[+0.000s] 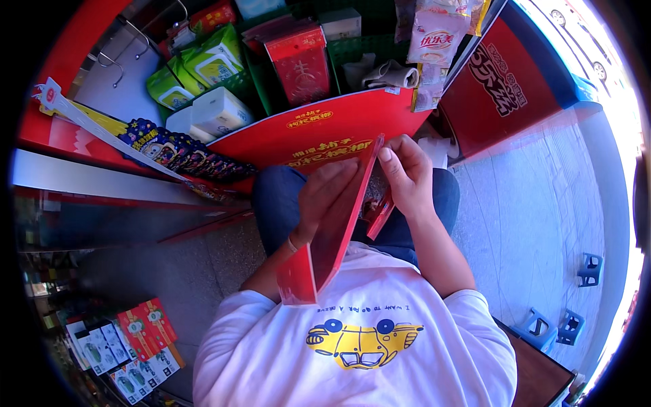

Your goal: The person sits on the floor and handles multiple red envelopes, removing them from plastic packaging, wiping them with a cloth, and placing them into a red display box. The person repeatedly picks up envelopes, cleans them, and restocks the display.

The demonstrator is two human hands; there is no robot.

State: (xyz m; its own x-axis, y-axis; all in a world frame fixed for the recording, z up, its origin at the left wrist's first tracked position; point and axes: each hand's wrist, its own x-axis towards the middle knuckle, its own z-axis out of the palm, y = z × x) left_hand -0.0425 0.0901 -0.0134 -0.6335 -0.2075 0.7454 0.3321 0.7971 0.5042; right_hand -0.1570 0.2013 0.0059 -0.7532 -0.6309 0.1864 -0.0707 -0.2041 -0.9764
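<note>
A flat red panel with a clear plastic edge (339,229) stands tilted on edge before my chest, a folded flap at its near end. My left hand (325,191) rests against the panel's left face, its fingers extended; whether it grips the panel is hard to tell. With thumb and bent fingers, my right hand (406,170) pinches at the panel's far upper corner. Below, between my thighs, lies a smaller red piece with a clear edge (380,217), partly hidden by the panel and hand.
Ahead stands a red display board (325,122) with green baskets behind it, holding red envelopes (301,66) and tissue packs (221,112). Snack packets (173,147) hang at left, sachets (432,38) at upper right. Boxes (147,328) lie lower left; blue plastic stools (538,329) stand lower right.
</note>
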